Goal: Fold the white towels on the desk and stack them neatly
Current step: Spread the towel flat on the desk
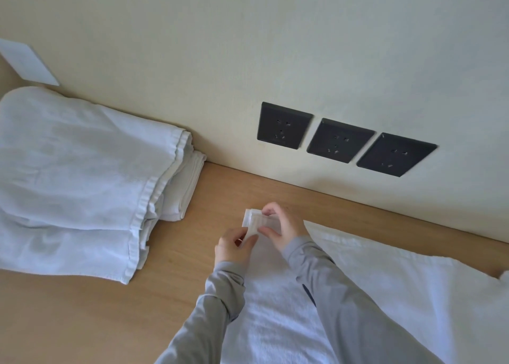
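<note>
Head view: where is the white towel (385, 295) being worked on?

It is spread on the wooden desk (96, 322) at the near right, its far edge running close along the wall (248, 47). Both grey sleeves lie across it.

And the hands?

Both are clamped on that towel's corner (254, 222), which is raised at its far left end. The left hand (234, 246) pinches the lower part of the hem between thumb and fingers. The right hand (281, 226) grips the upper part with thumb and curled fingers. The two hands are just beside each other.

Any other towels?

A pile of white towels (68, 171) sits at the far left of the desk, against the wall and well apart from the hands. Its big top towel drapes loosely over smaller folded ones, whose edges show on the right.

Anything else?

Three dark wall sockets (340, 140) sit in a row above the desk at the right, and a white rectangular plate (27, 61) is at the far left.
</note>
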